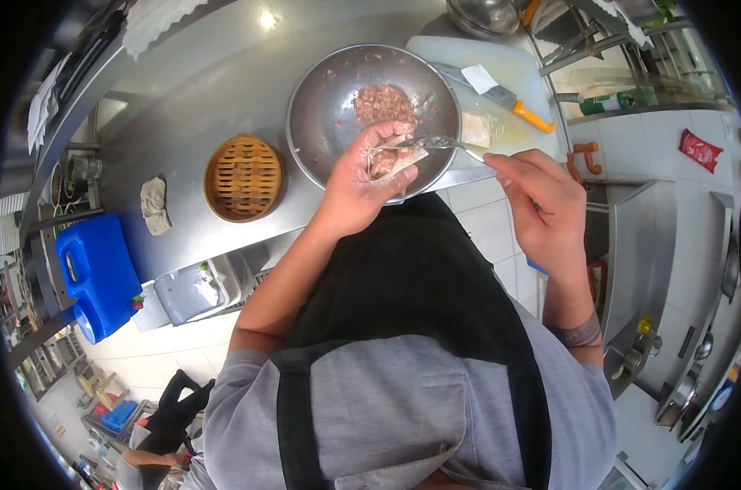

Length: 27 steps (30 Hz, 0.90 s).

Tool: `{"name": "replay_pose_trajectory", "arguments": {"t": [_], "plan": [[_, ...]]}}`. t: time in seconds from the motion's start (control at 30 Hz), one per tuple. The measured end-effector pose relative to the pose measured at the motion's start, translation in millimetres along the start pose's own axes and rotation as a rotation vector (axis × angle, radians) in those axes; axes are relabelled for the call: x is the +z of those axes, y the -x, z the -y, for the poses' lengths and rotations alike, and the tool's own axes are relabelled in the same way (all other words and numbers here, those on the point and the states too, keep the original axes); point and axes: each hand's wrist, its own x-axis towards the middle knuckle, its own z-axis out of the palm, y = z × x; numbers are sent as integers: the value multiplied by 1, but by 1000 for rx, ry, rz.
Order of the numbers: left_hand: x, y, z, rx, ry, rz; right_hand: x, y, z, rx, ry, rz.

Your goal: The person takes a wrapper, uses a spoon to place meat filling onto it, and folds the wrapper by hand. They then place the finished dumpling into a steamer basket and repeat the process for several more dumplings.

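My left hand (362, 175) cups a pale dumpling wrapper (403, 157) with minced meat filling (382, 163) in it, above the near rim of a large steel bowl (305, 106). Inside the bowl lies a mound of raw minced meat (384, 104). Between thumb and fingers, my right hand (542, 200) pinches the handle end of a metal spoon (468, 150). The spoon's other end reaches over the wrapper and touches or nearly touches it. More square wrappers (478, 129) lie on the cutting board (513, 69), right of the bowl.
A slatted bamboo steamer (244, 178) and a crumpled cloth (154, 206) sit left on the steel counter (199, 98). An orange-handled knife (534, 117) rests on the board. A blue jerrycan (101, 273) stands at far left. Another person (162, 445) is in the lower left background.
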Motion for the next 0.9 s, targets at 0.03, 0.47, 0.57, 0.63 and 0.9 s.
{"name": "replay_pose_trajectory", "arguments": {"t": [0.03,0.47,0.57,0.63,0.9], "plan": [[1,0,-2,-41,14,-12,-2,-1,1,16,-1,-18],[1,-2,1,-83,31,59,0,-6,-7,-136,162,31],[5,-4,4,-15,-212,-19,1,-6,-9,-136,98,50],[8,-5,4,146,-418,-52,8,-9,-8,-197,115,98],[-5,0,-10,-171,203,75,6,-13,-21,181,-211,-7]]}}
